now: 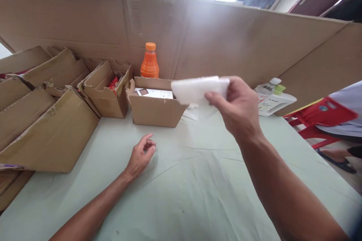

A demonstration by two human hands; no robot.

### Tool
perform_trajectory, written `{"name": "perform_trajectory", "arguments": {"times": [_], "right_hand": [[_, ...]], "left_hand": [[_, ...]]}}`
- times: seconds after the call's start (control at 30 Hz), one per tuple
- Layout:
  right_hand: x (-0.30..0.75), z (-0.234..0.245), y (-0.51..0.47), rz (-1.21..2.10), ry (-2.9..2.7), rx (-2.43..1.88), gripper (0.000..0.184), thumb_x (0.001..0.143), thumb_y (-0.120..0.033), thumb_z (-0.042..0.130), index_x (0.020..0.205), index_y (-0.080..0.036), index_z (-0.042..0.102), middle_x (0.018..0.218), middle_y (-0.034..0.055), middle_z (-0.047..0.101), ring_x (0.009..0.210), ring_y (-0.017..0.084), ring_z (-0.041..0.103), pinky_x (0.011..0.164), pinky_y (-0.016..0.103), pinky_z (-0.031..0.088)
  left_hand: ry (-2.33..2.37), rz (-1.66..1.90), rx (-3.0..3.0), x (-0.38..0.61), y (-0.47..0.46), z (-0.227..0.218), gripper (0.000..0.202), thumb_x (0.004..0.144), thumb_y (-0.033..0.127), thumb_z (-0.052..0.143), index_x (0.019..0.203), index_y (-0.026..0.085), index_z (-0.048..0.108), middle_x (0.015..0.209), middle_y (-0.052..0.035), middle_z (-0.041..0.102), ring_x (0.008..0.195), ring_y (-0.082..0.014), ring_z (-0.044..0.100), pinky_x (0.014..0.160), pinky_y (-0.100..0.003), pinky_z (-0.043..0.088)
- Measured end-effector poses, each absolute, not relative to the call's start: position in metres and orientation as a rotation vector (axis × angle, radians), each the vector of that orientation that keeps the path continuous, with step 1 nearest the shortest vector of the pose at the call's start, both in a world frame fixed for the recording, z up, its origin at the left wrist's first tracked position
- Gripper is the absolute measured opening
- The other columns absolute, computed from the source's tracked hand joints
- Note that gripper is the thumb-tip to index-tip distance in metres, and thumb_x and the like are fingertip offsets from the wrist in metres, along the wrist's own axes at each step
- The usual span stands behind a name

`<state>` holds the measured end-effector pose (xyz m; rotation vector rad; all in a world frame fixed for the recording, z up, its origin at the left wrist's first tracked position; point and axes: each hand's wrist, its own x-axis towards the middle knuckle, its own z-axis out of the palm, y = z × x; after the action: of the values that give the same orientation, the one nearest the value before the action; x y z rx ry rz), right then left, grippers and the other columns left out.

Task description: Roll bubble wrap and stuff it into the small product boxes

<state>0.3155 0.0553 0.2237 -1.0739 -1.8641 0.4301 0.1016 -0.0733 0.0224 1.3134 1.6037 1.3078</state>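
Note:
My right hand (240,101) is raised above the table, pinching a folded white tissue (195,89) between thumb and fingers. The tissue is held out to the left, its left end in front of the right rim of a small cardboard box (158,115). Inside that box lies a white packet (158,93) with small dark print. Near the front of the box, my left hand (142,154) rests on the table with loosely bent fingers, thumb apart from the forefinger, holding nothing. Some thin white material (191,113) lies on the table below the tissue.
A pale green cloth covers the table (181,196). An orange bottle (150,62) stands behind the box. Cardboard boxes (51,135) fill the left side. Bottles (271,98) stand at the right rear by a cardboard wall (226,41). A person sits near a red chair (322,116).

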Motion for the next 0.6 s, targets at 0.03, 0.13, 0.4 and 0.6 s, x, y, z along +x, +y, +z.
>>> {"name": "perform_trajectory", "arguments": {"times": [0.03,0.13,0.4,0.6], "right_hand": [[0.306,0.231,0.078,0.326,-1.886,-1.109,0.033,0.087,-0.044,0.062,0.106,-0.018,0.062,0.096,0.0047,0.067,0.084,0.018,0.062,0.073,0.031,0.049],[0.278,0.238,0.131,0.108,-2.111,-1.405,0.023,0.082,-0.034,0.063,0.096,-0.015,0.065,0.089,0.0049,0.067,0.081,0.019,0.061,0.072,0.031,0.046],[0.241,0.24,0.15,0.058,-2.539,-1.676,0.017,0.077,-0.032,0.068,0.085,-0.017,0.069,0.077,0.0034,0.066,0.077,0.019,0.06,0.066,0.028,0.039],[0.238,0.222,0.16,0.362,-2.362,-1.649,0.036,0.074,-0.019,0.068,0.109,-0.013,0.065,0.083,0.0055,0.07,0.068,0.016,0.063,0.061,0.026,0.045]], "left_hand": [[1.611,1.311,1.36,0.102,-0.068,0.015,0.042,0.085,0.03,0.056,0.124,0.015,0.063,0.094,-0.0067,0.072,0.082,-0.0164,0.064,0.078,-0.032,0.054],[1.553,1.32,1.472,0.104,-0.063,0.001,0.034,0.081,0.024,0.055,0.11,0.016,0.069,0.09,-0.0063,0.072,0.08,-0.0163,0.064,0.079,-0.032,0.054],[1.516,1.318,1.632,0.099,-0.064,0.0,0.03,0.084,0.018,0.051,0.107,0.015,0.069,0.087,-0.0065,0.072,0.08,-0.017,0.067,0.075,-0.031,0.055],[1.517,1.314,1.655,0.1,-0.063,-0.003,0.029,0.085,0.016,0.051,0.108,0.015,0.069,0.087,-0.0066,0.072,0.082,-0.017,0.067,0.078,-0.032,0.055]]}}
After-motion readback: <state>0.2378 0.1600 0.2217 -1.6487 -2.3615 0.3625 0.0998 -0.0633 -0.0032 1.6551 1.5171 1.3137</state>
